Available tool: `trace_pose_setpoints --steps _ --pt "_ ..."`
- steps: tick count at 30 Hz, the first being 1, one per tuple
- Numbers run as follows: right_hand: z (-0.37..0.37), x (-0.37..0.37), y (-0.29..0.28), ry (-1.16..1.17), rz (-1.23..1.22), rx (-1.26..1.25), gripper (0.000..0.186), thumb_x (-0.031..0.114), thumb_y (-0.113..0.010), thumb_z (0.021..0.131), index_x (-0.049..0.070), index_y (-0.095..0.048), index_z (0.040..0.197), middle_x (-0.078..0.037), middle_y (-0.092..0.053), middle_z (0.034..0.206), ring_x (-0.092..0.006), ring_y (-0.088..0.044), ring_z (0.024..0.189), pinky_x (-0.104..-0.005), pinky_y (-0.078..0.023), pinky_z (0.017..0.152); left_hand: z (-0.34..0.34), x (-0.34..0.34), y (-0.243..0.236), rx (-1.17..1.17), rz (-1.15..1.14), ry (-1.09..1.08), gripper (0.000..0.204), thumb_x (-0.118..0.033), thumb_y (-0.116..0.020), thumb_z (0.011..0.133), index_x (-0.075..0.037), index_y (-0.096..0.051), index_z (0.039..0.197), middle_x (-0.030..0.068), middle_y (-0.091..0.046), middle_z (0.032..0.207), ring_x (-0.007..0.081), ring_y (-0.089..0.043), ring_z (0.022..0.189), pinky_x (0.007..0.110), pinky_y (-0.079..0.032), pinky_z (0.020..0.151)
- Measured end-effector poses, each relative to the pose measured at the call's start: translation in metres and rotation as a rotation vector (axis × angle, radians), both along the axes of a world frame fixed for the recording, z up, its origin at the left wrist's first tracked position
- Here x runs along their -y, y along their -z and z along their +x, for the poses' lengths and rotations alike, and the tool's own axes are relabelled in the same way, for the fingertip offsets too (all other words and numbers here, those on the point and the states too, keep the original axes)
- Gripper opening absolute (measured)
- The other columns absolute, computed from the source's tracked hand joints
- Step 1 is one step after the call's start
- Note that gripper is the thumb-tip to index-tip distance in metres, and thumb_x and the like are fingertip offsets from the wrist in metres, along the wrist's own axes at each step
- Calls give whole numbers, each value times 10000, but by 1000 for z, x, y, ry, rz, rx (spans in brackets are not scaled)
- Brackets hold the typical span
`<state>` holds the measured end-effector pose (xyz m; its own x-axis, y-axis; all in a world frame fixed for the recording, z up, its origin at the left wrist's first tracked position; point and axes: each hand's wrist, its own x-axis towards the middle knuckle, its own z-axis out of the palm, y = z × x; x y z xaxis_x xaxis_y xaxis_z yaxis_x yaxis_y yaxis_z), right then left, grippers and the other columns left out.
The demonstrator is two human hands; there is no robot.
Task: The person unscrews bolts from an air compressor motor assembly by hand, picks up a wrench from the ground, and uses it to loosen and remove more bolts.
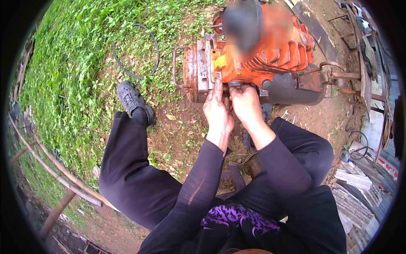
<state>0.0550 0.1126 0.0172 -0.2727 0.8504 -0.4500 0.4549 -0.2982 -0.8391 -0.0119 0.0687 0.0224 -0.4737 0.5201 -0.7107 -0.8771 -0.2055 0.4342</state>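
An orange, finned compressor pump [270, 55] sits on a dark tank [296, 89], its near edge right in front of my hands. My left hand [218, 112] reaches up to the rusty slotted mounting plate [205, 70], one finger stretched up against it and the others curled in. Close beside it, my right hand [246, 103] is bent with its fingers closed under the pump's lower edge, by a dark round bolt head [234, 84]. Whatever either hand grips is hidden behind the fingers. Part of the pump's top is blurred.
A bent metal handle [174, 67] juts from the tank's left end. A black belt loop [156, 46] lies on the grass. Wrenches [285, 115] rest on the soil to the right. Grey broken sheets [355, 207] are piled at lower right; wooden poles [63, 178] run along the left.
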Motion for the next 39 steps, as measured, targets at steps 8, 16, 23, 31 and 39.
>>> trace_pose_setpoints --steps 8,16,23,31,39 --pt "16 -30 -222 -559 933 149 293 129 -730 816 -4 -636 1060 -85 -669 948 -178 -615 843 -312 -491 760 9 -4 20 -198 21 -148 265 -178 -719 928 -126 -546 735 -93 -408 580 25 -329 462 236 -232 435" --pt "-20 -68 -213 -590 1248 409 817 349 -916 580 27 -582 1253 -155 -638 1155 -344 -627 1076 -409 -497 925 2 8 20 406 429 -143 341 -279 -549 974 -183 -396 685 -58 -277 529 103 -248 397 277 -254 460" --pt "-20 -70 -206 -555 1284 370 679 289 -870 627 43 -613 1206 -125 -645 1120 -319 -645 1032 -395 -511 906 -8 4 24 655 415 -137 346 -252 -516 1004 -188 -408 681 -63 -274 526 100 -245 399 280 -249 466" --pt "-17 -77 -204 -539 1268 297 654 278 -858 624 35 -631 1187 -122 -650 1127 -277 -666 1018 -368 -523 897 -9 5 24 692 470 -126 370 -269 -522 993 -187 -390 657 -66 -265 523 96 -244 412 288 -249 499" --pt "-22 -87 -207 -516 1162 164 652 300 -860 580 33 -650 1136 -144 -637 1083 -328 -637 997 -397 -507 889 -13 12 29 647 463 -78 402 -282 -526 990 -186 -378 629 -64 -240 516 93 -234 413 282 -234 492"
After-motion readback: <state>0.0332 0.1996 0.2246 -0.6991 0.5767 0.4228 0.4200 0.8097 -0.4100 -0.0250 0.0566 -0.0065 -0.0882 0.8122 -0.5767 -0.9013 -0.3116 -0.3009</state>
